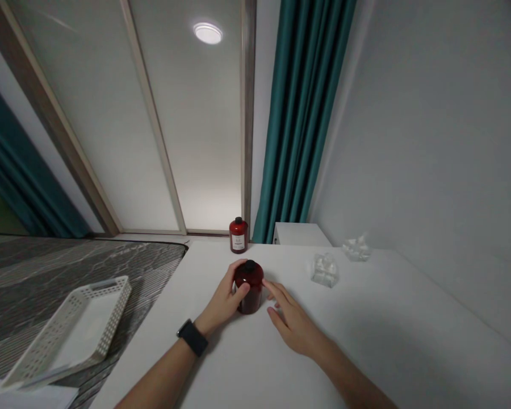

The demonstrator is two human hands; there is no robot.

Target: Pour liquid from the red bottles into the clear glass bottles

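A dark red, see-through bottle (251,301) with a black cap stands upright on the white table (323,352). My left hand (223,298), with a black watch on the wrist, is wrapped round the bottle's left side, thumb across its front. On the bottle's right, my right hand (293,324) has its fingers stretched out and apart, with the fingertips at or very near the bottle's side; whether they touch it I cannot tell. Farther back stands a second red bottle (238,236) with a black cap and a white label.
Two clear crumpled-looking plastic pieces (325,270) lie at the table's back right. On a grey patterned surface to the left sits a white perforated basket (106,335). Behind the table are a low white cabinet (302,233), a teal curtain (304,113) and frosted panels.
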